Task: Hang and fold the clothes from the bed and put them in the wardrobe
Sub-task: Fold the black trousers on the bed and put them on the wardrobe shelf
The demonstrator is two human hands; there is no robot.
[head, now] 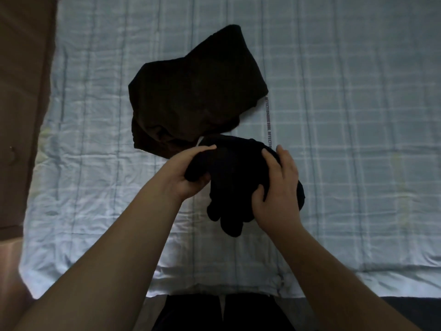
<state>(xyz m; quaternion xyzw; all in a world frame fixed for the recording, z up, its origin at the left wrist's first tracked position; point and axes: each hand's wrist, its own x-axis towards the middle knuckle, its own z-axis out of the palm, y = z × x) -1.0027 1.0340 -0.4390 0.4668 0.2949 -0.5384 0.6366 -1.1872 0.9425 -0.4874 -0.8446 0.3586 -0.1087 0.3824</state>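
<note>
Reaching forward over the bed (346,115), the person gripped 1 bunched black garment (236,177) with both hands: the left hand (188,173) curled round its left end, thumb on top, the right hand (276,187) clasped over its right side, fingers spread. Beyond it, a dark brown garment (195,91) lay folded on the checked sheet.

Between both hands, the bunched black garment (238,177) is soft matt cloth. Just beyond them, the folded dark-brown garment (191,96) looks matt on the creased pale-blue checked cotton sheet (346,115).
</note>
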